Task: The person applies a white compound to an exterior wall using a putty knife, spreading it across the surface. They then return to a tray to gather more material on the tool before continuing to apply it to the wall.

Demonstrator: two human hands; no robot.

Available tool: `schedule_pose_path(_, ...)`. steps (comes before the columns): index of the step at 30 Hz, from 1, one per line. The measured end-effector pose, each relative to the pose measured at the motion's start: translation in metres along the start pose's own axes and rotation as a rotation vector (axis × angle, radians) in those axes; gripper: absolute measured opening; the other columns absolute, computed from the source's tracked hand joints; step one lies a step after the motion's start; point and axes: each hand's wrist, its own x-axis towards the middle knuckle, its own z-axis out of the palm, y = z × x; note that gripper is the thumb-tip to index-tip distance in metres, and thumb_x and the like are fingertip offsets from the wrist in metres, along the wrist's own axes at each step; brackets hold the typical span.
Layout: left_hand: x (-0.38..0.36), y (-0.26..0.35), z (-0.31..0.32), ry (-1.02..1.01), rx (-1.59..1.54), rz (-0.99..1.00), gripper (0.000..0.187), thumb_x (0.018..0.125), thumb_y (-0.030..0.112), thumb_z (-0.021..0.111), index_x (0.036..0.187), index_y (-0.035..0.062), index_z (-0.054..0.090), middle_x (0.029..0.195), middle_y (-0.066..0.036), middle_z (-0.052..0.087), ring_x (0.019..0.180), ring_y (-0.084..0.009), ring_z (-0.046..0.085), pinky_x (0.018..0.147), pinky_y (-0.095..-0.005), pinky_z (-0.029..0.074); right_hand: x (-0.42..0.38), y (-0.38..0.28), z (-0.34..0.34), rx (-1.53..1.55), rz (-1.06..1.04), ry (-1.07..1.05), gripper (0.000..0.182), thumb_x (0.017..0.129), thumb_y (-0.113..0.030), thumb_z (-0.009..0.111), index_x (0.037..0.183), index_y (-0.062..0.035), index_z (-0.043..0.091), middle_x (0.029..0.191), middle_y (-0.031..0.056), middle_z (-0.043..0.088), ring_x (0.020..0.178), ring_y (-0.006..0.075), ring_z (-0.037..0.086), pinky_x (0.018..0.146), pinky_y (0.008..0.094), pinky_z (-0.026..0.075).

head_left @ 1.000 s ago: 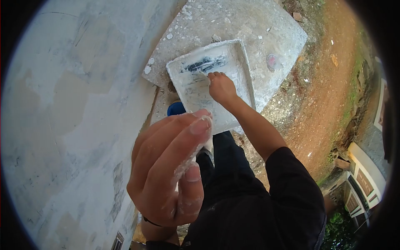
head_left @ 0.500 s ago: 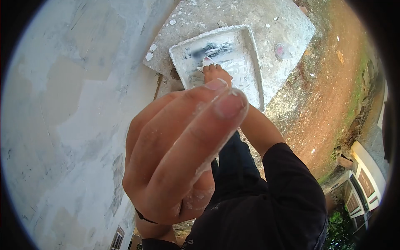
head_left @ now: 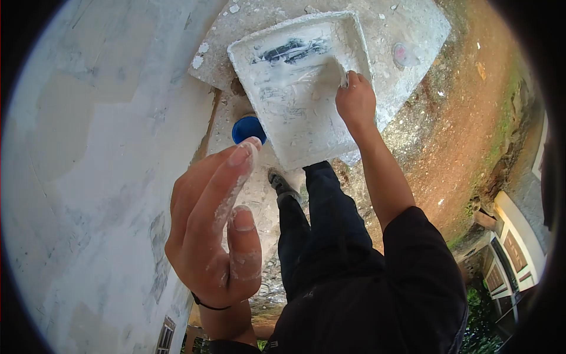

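In the head view, saw a scraper (head_left: pixel 344 75), thin, pale and smeared white, inside the tray (head_left: pixel 295 118) by its right wall. Gripped its near end in the curled right hand (head_left: pixel 356 101), hiding part of it. Pointed toward the tray's far edge, long axis roughly along the right wall. Had little room rightward, wide open floor leftward. Held the left hand (head_left: pixel 209 230) half-open, nothing visible in it, nearer the camera than the tray, fingertips by the blue tub (head_left: pixel 246 130) in view.
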Motion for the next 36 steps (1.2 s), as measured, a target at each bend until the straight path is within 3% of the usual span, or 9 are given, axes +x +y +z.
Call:
schedule_pose_path(8, -0.012, 0.009, 0.008, -0.038, -0.006, -0.063, 0.034, 0.083, 0.005, 0.045, 0.114, -0.0062, 0.053, 0.104, -0.024, 0.061, 0.096, -0.0333, 0.061, 0.085, -0.0395, 0.048, -0.023, -0.071, 0.066, 0.087, 0.002, 0.000, 0.012, 0.073, -0.006, 0.053, 0.084, -0.0019, 0.057, 0.081, 0.0169, 0.058, 0.075, 0.0339, 0.057, 0.066, 0.0423, 0.048)
schedule_pose_path(13, -0.014, 0.020, 0.007, -0.032, 0.015, -0.080, 0.036, 0.083, 0.005, 0.045, 0.116, -0.0068, 0.051, 0.105, -0.025, 0.060, 0.098, -0.0341, 0.060, 0.084, -0.0408, 0.049, -0.028, -0.135, 0.076, 0.245, -0.009, -0.059, 0.012, 0.071, -0.004, 0.055, 0.082, -0.0014, 0.056, 0.081, 0.0182, 0.058, 0.075, 0.0339, 0.057, 0.067, 0.0416, 0.048)
schedule_pose_path(17, -0.019, 0.024, 0.005, -0.037, 0.028, -0.094, 0.036, 0.084, 0.005, 0.045, 0.118, -0.0059, 0.050, 0.107, -0.024, 0.060, 0.100, -0.0343, 0.060, 0.082, -0.0401, 0.050, -0.023, -0.147, 0.070, 0.463, -0.041, -0.064, 0.012, 0.069, -0.005, 0.056, 0.080, 0.0001, 0.057, 0.079, 0.0193, 0.060, 0.073, 0.0350, 0.059, 0.066, 0.0423, 0.048)
schedule_pose_path(21, -0.025, 0.025, 0.002, -0.029, 0.074, -0.091, 0.035, 0.086, 0.008, 0.046, 0.119, -0.0029, 0.051, 0.108, -0.022, 0.061, 0.100, -0.0319, 0.061, 0.076, -0.0358, 0.050, -0.014, -0.112, 0.058, 0.595, 0.042, -0.109, 0.018, 0.070, -0.007, 0.057, 0.085, 0.0033, 0.058, 0.079, 0.0219, 0.060, 0.073, 0.0353, 0.060, 0.068, 0.0428, 0.048)
schedule_pose_path(23, -0.026, 0.027, 0.003, -0.023, 0.071, -0.100, 0.035, 0.087, 0.008, 0.046, 0.120, -0.0019, 0.051, 0.109, -0.021, 0.061, 0.099, -0.0309, 0.061, 0.074, -0.0346, 0.049, -0.010, -0.088, 0.054, 0.905, 0.207, -0.201, 0.025, 0.069, -0.007, 0.055, 0.090, 0.0051, 0.061, 0.077, 0.0249, 0.061, 0.070, 0.0373, 0.060, 0.067, 0.0425, 0.047)
schedule_pose_path(24, -0.027, 0.027, 0.004, -0.019, 0.061, -0.113, 0.034, 0.087, 0.009, 0.047, 0.120, -0.0009, 0.052, 0.109, -0.020, 0.061, 0.099, -0.0299, 0.061, 0.073, -0.0334, 0.048, -0.008, -0.078, 0.057, 0.906, 0.204, -0.195, 0.025, 0.069, -0.007, 0.055, 0.090, 0.0051, 0.061, 0.077, 0.0249, 0.061, 0.070, 0.0373, 0.060, 0.067, 0.0425, 0.047)
schedule_pose_path(27, -0.032, 0.030, 0.008, -0.009, 0.031, -0.152, 0.034, 0.087, 0.008, 0.047, 0.119, -0.0003, 0.052, 0.110, -0.019, 0.061, 0.099, -0.0287, 0.061, 0.073, -0.0329, 0.047, -0.005, -0.051, 0.071, 1.024, 0.211, -0.312, 0.026, 0.071, -0.006, 0.054, 0.093, 0.0051, 0.063, 0.072, 0.0212, 0.063, 0.062, 0.0312, 0.061, 0.063, 0.0379, 0.047)
schedule_pose_path(30, -0.047, 0.031, 0.011, 0.001, -0.001, -0.186, 0.033, 0.087, 0.007, 0.046, 0.119, -0.0008, 0.052, 0.110, -0.018, 0.062, 0.099, -0.0282, 0.061, 0.074, -0.0328, 0.047, -0.002, -0.033, 0.062, 1.392, 0.420, -0.629, 0.021, 0.077, -0.003, 0.055, 0.095, 0.0050, 0.061, 0.075, 0.0077, 0.062, 0.063, 0.0143, 0.057, 0.061, 0.0293, 0.047)
schedule_pose_path(36, -0.084, 0.040, -0.003, -0.032, -0.015, -0.283, 0.034, 0.086, 0.004, 0.046, 0.118, -0.0016, 0.052, 0.111, -0.018, 0.061, 0.099, -0.0263, 0.060, 0.076, -0.0317, 0.046, -0.027, -0.030, 0.000, 1.655, 0.578, -0.697, 0.025, 0.083, -0.008, 0.058, 0.105, 0.0034, 0.058, 0.090, 0.0079, 0.063, 0.074, 0.0159, 0.061, 0.065, 0.0284, 0.050)
